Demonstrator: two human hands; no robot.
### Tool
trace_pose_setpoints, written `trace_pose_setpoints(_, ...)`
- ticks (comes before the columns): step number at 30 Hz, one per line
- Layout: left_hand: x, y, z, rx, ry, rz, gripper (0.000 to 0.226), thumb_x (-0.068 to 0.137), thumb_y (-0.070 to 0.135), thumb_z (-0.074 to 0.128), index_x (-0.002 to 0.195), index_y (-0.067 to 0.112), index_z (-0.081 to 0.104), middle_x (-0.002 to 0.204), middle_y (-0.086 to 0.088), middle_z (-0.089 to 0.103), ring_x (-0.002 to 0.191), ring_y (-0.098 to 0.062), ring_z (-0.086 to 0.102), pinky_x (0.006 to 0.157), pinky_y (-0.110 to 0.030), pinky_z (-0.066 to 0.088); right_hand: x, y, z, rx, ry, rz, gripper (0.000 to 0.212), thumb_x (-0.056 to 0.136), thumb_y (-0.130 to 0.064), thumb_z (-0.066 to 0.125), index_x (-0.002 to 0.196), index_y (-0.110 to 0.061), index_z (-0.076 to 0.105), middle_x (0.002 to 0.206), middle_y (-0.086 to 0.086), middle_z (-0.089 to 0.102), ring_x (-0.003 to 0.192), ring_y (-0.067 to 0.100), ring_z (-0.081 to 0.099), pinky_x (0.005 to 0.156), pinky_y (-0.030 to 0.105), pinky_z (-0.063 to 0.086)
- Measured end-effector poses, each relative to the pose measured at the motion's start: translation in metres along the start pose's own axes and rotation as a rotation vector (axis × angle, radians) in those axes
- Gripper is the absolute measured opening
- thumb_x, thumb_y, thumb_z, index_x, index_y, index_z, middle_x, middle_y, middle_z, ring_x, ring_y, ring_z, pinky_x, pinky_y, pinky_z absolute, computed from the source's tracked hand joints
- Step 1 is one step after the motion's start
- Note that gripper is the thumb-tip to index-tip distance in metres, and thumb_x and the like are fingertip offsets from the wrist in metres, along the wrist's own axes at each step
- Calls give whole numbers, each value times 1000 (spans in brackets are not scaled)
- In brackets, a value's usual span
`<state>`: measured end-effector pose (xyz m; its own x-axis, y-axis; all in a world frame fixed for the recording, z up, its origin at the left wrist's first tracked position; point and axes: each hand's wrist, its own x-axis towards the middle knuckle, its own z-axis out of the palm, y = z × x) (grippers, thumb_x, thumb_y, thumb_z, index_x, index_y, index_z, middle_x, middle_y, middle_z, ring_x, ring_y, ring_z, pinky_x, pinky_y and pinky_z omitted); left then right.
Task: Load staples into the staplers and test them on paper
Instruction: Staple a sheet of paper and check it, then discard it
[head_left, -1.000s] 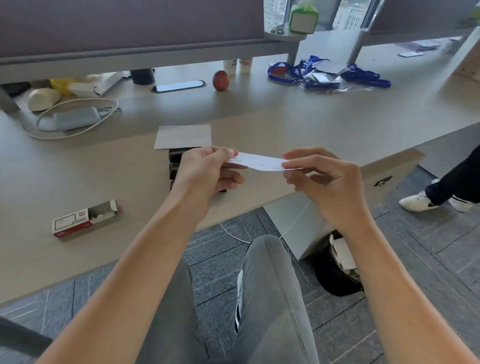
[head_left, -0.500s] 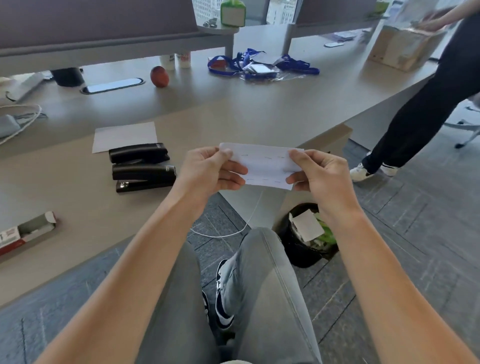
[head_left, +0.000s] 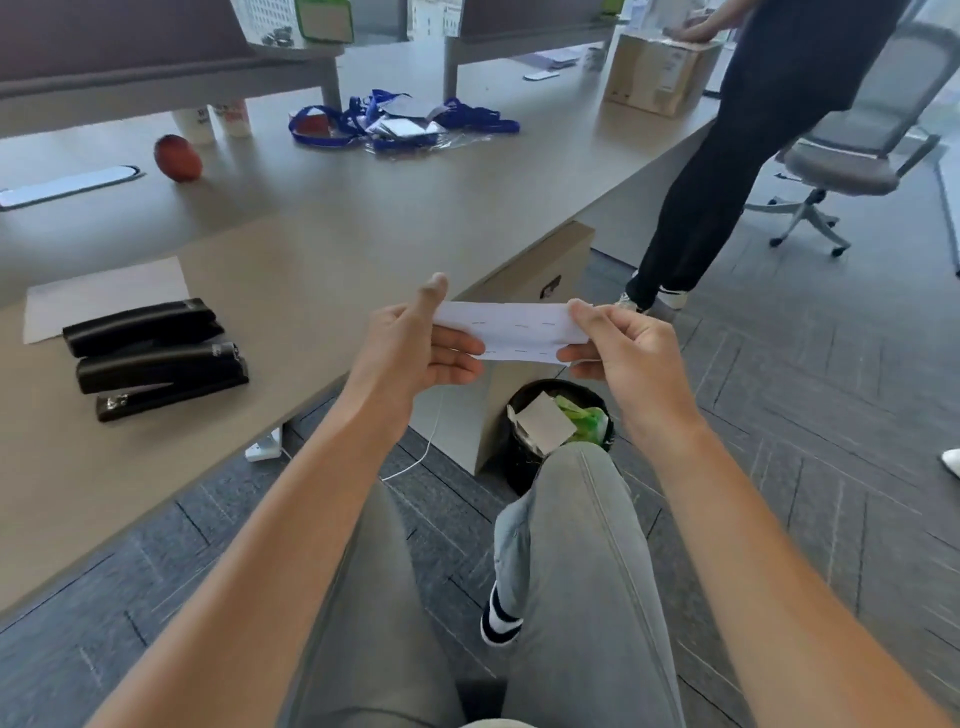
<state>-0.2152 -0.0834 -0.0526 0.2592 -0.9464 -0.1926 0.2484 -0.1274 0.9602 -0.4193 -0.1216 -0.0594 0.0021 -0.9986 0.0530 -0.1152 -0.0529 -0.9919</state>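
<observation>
A folded strip of white paper (head_left: 514, 332) with several staples in it hangs in the air past the desk's front edge. My left hand (head_left: 415, 348) pinches its left end and my right hand (head_left: 618, 348) pinches its right end. Three black staplers (head_left: 156, 358) lie side by side on the desk (head_left: 363, 228) to the left, apart from both hands. A white sheet of paper (head_left: 104, 291) lies flat just behind them.
A black waste bin (head_left: 558, 431) with paper and green scraps stands on the floor below the strip. A person in dark trousers (head_left: 727, 171) stands at the desk's right end by a cardboard box (head_left: 660, 73). An office chair (head_left: 852, 150), blue lanyards (head_left: 395, 122) and a red ball (head_left: 177, 157) are around.
The view has swung right, so the staplers sit further left and the staple box has left the frame. Both hands still hold the strip, now above the waste bin.
</observation>
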Motion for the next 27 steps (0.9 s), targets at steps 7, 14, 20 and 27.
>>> trace_pose_setpoints(7,4,-27,62,150,-100,31,28,96,-7,42,108,3,65,100,-20,69,61,-29,72,64,-38,64,5,33,-63,-67,180,-35,22,92,-12,73,110,-23,79,114,-4,76,97,8,70,73,24,58)
trace_pose_setpoints(14,19,-68,124,280,-152,29,43,99,-8,40,134,17,44,107,-19,71,64,-28,71,60,-37,63,19,83,-120,74,288,206,41,85,-12,80,125,-15,70,110,3,75,96,18,70,74,30,56)
trace_pose_setpoints(20,45,-117,141,416,-147,34,31,102,-3,39,123,12,56,104,-13,74,69,-34,74,65,-42,64,33,121,-133,63,254,386,11,93,-12,75,84,-19,74,71,-4,71,55,8,58,48,22,50)
trace_pose_setpoints(27,79,-173,131,704,-38,109,30,98,30,62,127,20,60,99,13,68,94,-7,66,83,-29,55,77,187,-118,147,378,541,12,97,-10,70,86,-16,71,77,0,70,64,13,61,56,27,55)
